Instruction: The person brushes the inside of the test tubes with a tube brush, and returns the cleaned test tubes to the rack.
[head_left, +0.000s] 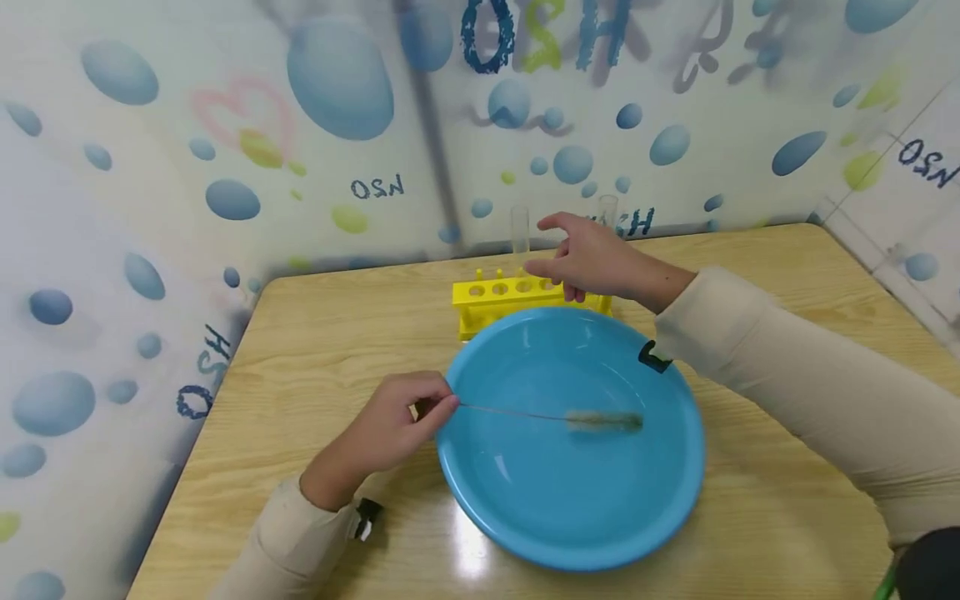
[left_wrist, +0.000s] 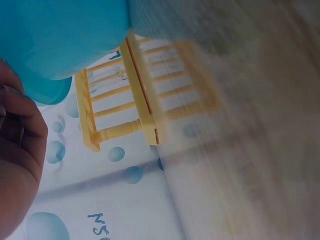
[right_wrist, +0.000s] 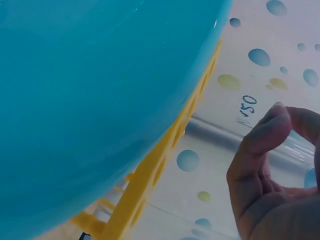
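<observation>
Your left hand [head_left: 401,421] pinches the thin wire handle of a brush [head_left: 603,422] between thumb and forefinger, at the left rim of the blue basin [head_left: 555,508]. The wire runs rightward across the basin, and the bristle head lies within its rim, right of the middle.

Your right hand [head_left: 592,260] reaches past the far rim, above the yellow rack [head_left: 512,292], with thumb and forefinger spread apart. Just beside those fingertips, a clear test tube [head_left: 520,229] stands upright in the rack; you cannot tell whether the thumb touches it. A second clear tube [head_left: 608,212] rises behind the hand, its lower part hidden.

The rack stands just behind the basin, and both are on the wood-grained table [head_left: 330,333]. Beyond it is a pale wall [head_left: 435,158] printed with blue and green bubbles. Both your sleeves [head_left: 720,333] are cream.
</observation>
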